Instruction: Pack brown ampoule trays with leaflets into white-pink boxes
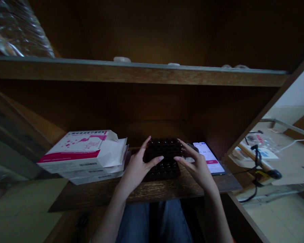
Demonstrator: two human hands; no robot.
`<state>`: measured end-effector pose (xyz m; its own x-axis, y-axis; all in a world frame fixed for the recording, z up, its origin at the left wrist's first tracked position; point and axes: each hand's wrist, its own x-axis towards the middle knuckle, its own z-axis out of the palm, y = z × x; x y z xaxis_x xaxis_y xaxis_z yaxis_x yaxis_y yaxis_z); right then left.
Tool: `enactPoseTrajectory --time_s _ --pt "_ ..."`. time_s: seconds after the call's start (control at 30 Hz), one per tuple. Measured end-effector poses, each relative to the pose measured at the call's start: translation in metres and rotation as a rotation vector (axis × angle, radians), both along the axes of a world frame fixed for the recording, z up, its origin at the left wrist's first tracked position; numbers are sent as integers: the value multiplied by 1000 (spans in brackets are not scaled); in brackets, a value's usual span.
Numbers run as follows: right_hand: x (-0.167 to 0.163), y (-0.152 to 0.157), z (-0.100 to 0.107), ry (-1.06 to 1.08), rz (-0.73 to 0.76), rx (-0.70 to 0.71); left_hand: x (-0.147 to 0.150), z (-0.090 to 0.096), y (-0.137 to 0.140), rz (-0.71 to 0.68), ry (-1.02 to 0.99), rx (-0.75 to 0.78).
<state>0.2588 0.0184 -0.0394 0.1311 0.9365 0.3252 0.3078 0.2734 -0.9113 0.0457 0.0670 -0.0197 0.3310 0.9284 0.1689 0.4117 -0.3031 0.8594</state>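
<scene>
A dark tray with rows of small round cells (164,148) lies on the wooden shelf board (147,192) in front of me. My left hand (138,167) rests on its left side, fingers spread over the top, thumb pointing right. On the tray's right side sits my right hand (196,165), fingers apart and touching the top. Whether either hand grips the tray I cannot tell.
A lit phone (209,158) lies just right of the tray. White and pink boxes (83,152) are stacked at the left. An upper shelf (142,72) runs overhead. To the right stands a table with cables and a black tool (264,170). My jeans (154,222) show below.
</scene>
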Motion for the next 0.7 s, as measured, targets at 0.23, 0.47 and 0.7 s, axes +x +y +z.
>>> enactPoseTrajectory --time_s 0.23,0.47,0.7 --pt "-1 1 1 -45 -35 -9 2 1 -1 13 6 -1" --pt "-3 0 2 -111 -80 -18 6 0 -3 36 -7 14" --pt "-4 -1 2 -105 -83 4 6 2 -4 44 -16 17"
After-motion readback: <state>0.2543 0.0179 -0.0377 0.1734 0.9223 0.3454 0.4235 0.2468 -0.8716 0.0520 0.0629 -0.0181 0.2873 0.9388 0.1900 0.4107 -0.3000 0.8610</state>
